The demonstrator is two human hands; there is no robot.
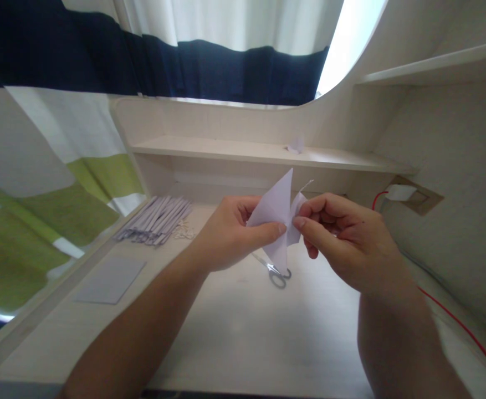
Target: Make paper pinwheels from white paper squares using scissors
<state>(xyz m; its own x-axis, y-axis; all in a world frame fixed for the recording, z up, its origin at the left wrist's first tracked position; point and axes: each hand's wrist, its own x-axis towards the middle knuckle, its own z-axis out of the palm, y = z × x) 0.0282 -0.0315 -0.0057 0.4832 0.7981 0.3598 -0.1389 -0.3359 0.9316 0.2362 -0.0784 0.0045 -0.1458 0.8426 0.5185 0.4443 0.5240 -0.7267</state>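
Over the pale desk [243,332] now, the folded paper [272,202] is held, long axis near upright, left side pinched by the left hand [238,233], right flap by the right hand's [344,241] closed fingertips

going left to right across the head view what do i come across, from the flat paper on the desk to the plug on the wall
Flat pale paper → bundle of paper strips → left hand → folded paper → right hand → white plug
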